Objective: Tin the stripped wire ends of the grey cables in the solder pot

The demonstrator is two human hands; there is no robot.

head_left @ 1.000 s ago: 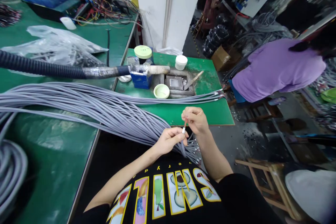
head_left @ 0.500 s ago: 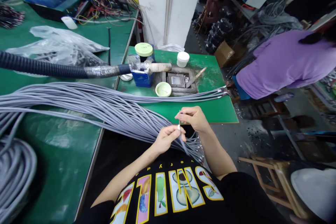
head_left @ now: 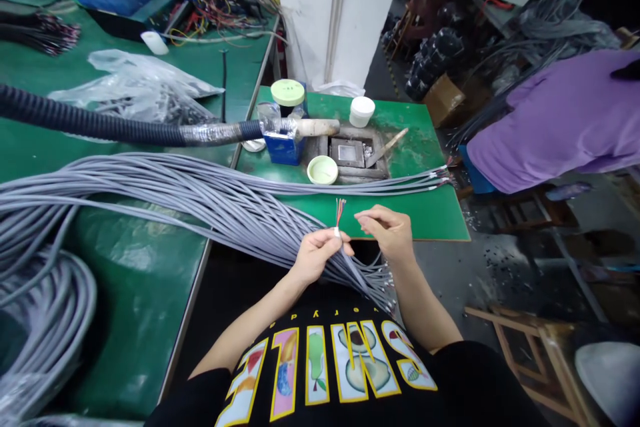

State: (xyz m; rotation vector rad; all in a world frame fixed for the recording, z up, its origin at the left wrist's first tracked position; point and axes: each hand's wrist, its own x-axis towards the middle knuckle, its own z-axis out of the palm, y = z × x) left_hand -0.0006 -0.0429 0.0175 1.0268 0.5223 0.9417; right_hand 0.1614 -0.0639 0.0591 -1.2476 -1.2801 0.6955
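Note:
My left hand [head_left: 319, 252] pinches a grey cable [head_left: 350, 263] just below its stripped end, where a white band [head_left: 337, 232] wraps it. Thin coloured wires [head_left: 340, 212], reddish and dark, fan upward out of that end. To the right of the wires, apart from them, is my right hand [head_left: 387, 230]. Its thumb and fingertips are drawn together, and nothing shows between them. A thick bundle of grey cables [head_left: 240, 213] runs from the left and passes beneath my left hand.
Beyond my hands, a solder pot [head_left: 349, 152] sits in the green table, with a scraper [head_left: 387, 147] across its edge. A pale green dish [head_left: 323, 170], a white tub [head_left: 361, 111] and a ribbed hose [head_left: 165, 133] are close by. A person in purple [head_left: 555, 120] is at right.
My right hand has let go of the wires and moved right. The wires now stand spread above my left hand, which keeps its hold. The whole view has shifted slightly.

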